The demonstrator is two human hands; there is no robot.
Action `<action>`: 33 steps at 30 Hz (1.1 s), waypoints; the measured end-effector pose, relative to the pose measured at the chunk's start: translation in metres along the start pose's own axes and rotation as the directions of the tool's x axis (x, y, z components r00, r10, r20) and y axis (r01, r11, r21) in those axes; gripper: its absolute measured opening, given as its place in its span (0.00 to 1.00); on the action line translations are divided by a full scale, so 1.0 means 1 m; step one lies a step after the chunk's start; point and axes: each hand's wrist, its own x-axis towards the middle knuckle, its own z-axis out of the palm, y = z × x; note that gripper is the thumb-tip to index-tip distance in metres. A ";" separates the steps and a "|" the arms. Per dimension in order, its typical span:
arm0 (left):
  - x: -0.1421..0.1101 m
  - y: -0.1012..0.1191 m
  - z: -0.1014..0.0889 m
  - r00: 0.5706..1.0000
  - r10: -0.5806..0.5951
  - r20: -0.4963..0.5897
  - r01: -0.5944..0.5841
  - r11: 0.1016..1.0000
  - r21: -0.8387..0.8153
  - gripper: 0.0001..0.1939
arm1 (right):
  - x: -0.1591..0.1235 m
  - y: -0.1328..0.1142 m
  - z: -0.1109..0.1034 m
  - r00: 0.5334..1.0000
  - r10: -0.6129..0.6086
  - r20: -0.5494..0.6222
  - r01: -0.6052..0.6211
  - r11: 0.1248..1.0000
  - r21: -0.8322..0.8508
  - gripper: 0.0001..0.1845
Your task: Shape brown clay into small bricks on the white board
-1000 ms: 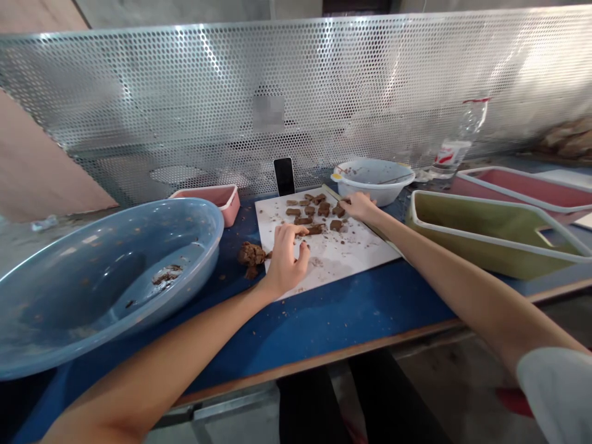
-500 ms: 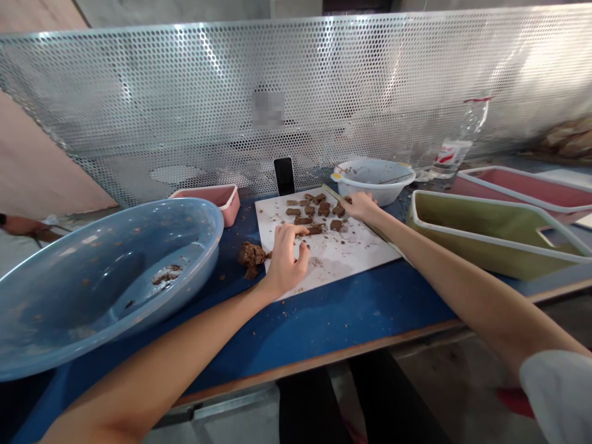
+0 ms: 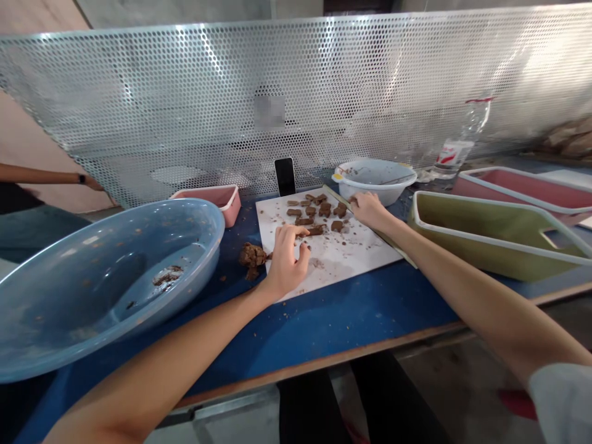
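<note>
**Right hand (image 3: 369,208) shifts outward from the small brown clay-like blocks (image 3: 325,210)**

A co-worker's forearm (image 3: 41,175) now also shows beyond the large oval blue plastic basin (image 3: 102,246). The blocks lie toward the far edge of the white rectangular board (image 3: 356,256) on the blue table (image 3: 351,308). The left hand (image 3: 287,265) is loosely curled, fingertips at a long brown roll (image 3: 317,230); whether it grips, I cannot tell. The right hand bends over a thin pale strip (image 3: 337,197) along the board's right edge, its hold unclear. Sliding that strip carelessly could knock the nearest blocks; pressing left fingertips could dent the roll, if soft.
</note>
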 end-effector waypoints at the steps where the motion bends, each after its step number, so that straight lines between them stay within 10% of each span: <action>1: 0.000 0.000 0.000 1.000 -0.005 0.000 0.005 1.000 -0.004 0.12 | -0.001 -0.002 -0.002 1.000 0.014 -0.010 -0.014 1.000 0.005 0.30; 14: -0.001 -0.001 0.000 1.000 -0.025 0.017 0.025 1.000 -0.005 0.11 | -0.024 -0.013 -0.031 0.904 -0.419 -0.086 0.402 0.901 -0.166 0.19; 33: 0.001 -0.001 0.000 1.000 0.003 0.008 -0.003 1.000 0.001 0.09 | -0.015 -0.015 -0.025 0.862 -0.507 -0.008 0.495 0.845 -0.200 0.22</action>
